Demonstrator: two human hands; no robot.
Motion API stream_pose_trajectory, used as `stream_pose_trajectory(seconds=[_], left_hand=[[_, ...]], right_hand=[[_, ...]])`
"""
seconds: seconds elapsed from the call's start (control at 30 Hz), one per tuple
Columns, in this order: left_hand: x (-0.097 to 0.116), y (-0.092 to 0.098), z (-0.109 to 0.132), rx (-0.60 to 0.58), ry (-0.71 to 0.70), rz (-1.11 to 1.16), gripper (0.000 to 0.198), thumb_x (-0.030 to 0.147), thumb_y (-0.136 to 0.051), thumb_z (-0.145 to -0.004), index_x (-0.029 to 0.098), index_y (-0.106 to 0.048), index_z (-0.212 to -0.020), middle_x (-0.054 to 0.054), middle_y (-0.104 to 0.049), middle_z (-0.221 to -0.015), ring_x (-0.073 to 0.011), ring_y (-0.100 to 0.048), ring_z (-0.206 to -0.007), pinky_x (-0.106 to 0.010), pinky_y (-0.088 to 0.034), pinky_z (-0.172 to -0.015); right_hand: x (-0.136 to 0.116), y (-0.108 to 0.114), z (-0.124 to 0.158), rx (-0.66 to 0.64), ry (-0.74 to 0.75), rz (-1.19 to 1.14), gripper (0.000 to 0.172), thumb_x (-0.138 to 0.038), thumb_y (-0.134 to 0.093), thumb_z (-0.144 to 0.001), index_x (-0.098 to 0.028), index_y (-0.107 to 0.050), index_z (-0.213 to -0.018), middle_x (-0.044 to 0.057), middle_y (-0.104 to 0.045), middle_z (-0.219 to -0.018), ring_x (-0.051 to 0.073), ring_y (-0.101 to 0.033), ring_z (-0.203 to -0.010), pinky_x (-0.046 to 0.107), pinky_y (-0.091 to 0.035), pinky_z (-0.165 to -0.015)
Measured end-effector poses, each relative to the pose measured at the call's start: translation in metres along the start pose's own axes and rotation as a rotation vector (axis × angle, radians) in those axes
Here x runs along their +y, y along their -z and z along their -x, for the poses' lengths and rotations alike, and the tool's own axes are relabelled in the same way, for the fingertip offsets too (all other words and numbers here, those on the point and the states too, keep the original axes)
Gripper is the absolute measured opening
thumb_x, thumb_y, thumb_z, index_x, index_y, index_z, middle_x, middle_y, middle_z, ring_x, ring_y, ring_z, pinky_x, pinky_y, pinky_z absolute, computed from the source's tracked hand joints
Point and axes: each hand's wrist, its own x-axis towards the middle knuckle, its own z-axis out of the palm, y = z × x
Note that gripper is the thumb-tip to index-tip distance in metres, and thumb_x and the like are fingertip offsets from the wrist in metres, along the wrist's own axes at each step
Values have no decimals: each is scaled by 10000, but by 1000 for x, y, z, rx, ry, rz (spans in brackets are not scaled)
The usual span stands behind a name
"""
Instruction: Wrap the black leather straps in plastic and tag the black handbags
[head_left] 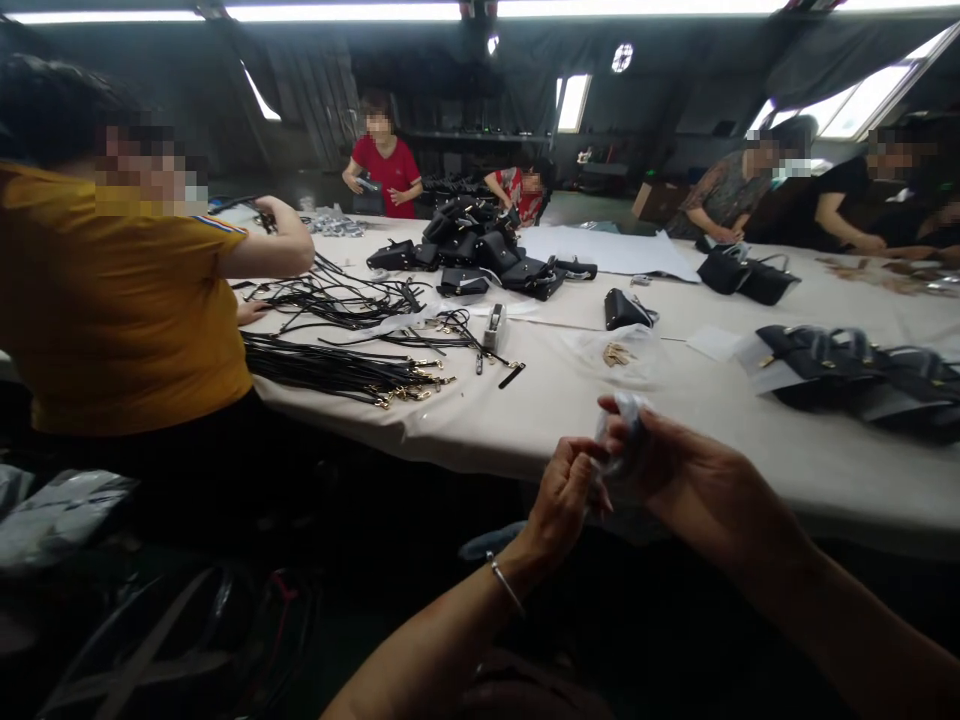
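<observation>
My right hand (686, 460) is closed round a crumpled piece of whitish, see-through plastic (628, 412), held up just in front of the table edge. Whether anything is wrapped inside it I cannot make out. From the left, my left hand (559, 495) meets it with bent fingers pinched at its lower side; a bracelet is on that wrist. Past my hands on the table lies a clear plastic bag (637, 345) with small gold-coloured pieces (617, 354) on it or in it. Behind that bag stands a small black handbag (628, 310).
The pale-covered table (450, 430) carries black straps with gold clasps (352, 370), a tape dispenser (495, 328), a heap of black handbags (480, 250) and more handbags (847, 365) at right. A person in yellow (127, 310) stands close at left; several others are around the table.
</observation>
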Motion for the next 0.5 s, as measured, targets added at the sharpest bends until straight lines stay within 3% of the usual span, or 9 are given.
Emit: stream_pose_trajectory(seconds=[0.1, 0.17, 0.23, 0.33, 0.4, 0.47, 0.5], left_hand=[[9, 0, 11, -67, -51, -190, 424, 576, -566, -895, 172, -606, -1016, 3, -583, -731, -119, -527, -652, -256, -440, -700], [21, 5, 15, -133, -18, -191, 402, 539, -552, -915, 151, -647, -951, -10, -595, -719, -129, -537, -699, -262, -435, -764], [33, 13, 16, -178, 51, -93, 433, 546, -539, -916, 131, -660, -894, -24, -601, -721, -130, -538, -710, -258, -429, -773], [41, 31, 16, -226, 189, 18, 437, 539, -658, -821, 118, -675, -936, -22, -600, -746, -113, -514, -660, -239, -416, -686], [39, 44, 15, -233, 204, -94, 404, 443, -737, -750, 123, -692, -993, -4, -604, -762, -101, -491, -643, -228, -401, -658], [34, 53, 12, -171, 117, -351, 342, 327, -746, -720, 141, -715, -1005, 14, -612, -776, -101, -489, -665, -224, -398, -671], [32, 56, 10, -123, 68, -470, 316, 297, -748, -706, 154, -725, -987, 19, -619, -784, -106, -497, -684, -223, -399, -677]], right_hand=[[-8, -3, -12, 24, 333, 248, 283, -389, -667, -851, -251, -643, -1097, 13, -662, -906, 195, -631, -890, 383, -514, -947], [-14, 1, -19, 3, 530, 627, 227, -390, -621, -901, -257, -623, -1084, 34, -676, -960, 218, -633, -932, 406, -488, -959], [-17, 13, -25, -75, 678, 1077, 151, -372, -581, -927, -241, -617, -991, 67, -677, -957, 248, -634, -916, 416, -494, -888], [-10, 44, -31, -326, 827, 1600, 119, -283, -519, -939, -236, -573, -844, 56, -635, -774, 231, -600, -702, 379, -484, -672], [2, 66, -37, -430, 880, 1769, 129, -212, -488, -932, -243, -550, -822, 31, -615, -710, 203, -571, -598, 340, -447, -552], [16, 83, -45, -485, 1004, 1782, 26, -266, -565, -912, -250, -577, -896, 21, -648, -733, 197, -604, -595, 319, -469, -520], [22, 88, -49, -499, 1075, 1743, 130, -329, -598, -900, -250, -598, -1004, 33, -681, -784, 209, -635, -628, 324, -503, -538]])
